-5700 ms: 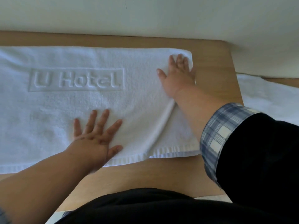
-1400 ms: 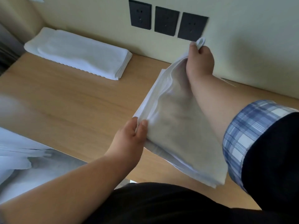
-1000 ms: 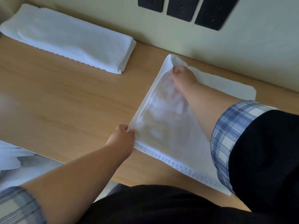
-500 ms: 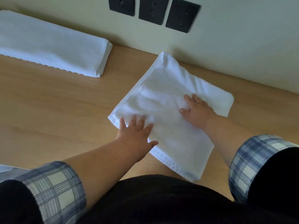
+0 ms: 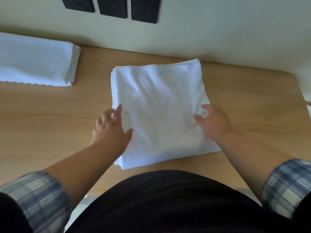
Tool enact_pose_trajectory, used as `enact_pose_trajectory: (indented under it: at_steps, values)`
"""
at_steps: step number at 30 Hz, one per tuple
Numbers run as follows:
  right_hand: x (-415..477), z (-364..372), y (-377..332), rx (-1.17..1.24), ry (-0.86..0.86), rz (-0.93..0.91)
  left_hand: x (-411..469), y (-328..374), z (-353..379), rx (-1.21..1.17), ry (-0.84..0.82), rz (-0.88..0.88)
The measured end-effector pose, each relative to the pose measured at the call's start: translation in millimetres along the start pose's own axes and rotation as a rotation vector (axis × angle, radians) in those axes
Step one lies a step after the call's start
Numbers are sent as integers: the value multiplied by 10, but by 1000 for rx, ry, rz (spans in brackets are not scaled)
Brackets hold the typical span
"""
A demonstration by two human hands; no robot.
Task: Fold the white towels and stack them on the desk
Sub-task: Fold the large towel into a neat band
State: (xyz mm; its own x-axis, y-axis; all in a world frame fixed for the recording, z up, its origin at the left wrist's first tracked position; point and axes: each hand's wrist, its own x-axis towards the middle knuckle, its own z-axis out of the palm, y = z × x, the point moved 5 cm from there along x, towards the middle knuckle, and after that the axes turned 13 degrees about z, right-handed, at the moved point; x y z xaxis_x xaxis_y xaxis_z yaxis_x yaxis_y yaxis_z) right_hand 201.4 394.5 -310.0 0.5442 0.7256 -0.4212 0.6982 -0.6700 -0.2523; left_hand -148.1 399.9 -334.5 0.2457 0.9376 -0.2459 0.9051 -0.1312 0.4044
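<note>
A folded white towel (image 5: 159,105) lies roughly square on the wooden desk (image 5: 50,118), in the middle of the view. My left hand (image 5: 111,130) rests on the towel's left edge with fingers spread and fairly straight. My right hand (image 5: 213,121) touches the towel's right edge, fingers loosely bent over the cloth, holding nothing that I can make out. A second folded white towel (image 5: 33,61) lies flat at the far left, close to the wall.
Three black wall sockets (image 5: 112,5) sit on the pale wall behind the desk. The desk's right end (image 5: 301,91) stops near a white surface. My dark-clothed body covers the desk's front edge at the bottom.
The towel has turned from diagonal to nearly square with the desk edge. My hands have slid from its top out to its left and right sides.
</note>
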Motion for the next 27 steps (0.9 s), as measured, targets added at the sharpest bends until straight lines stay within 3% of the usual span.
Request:
enact_pose_trajectory:
  at_steps: [2,5,10,16,19,22,27]
  values:
    - [35,-126,391,2,16,122,-383,-277,127,-236,-27,-235]
    - [-14,6,834,85,-195,291,-793,-433,345,-490,-107,-412]
    - [23,166,1083,62,-273,301,-944,-346,423,-593,60,-503]
    - [-21,323,1246,534,-458,411,-957,-149,441,-753,310,-586]
    - [-100,390,1252,698,-556,442,-916,-23,527,-997,398,-648]
    - [-163,397,1272,788,-598,447,-859,18,611,-1070,373,-671]
    - [-336,495,1387,1064,-507,563,-825,-58,655,-1058,350,-626]
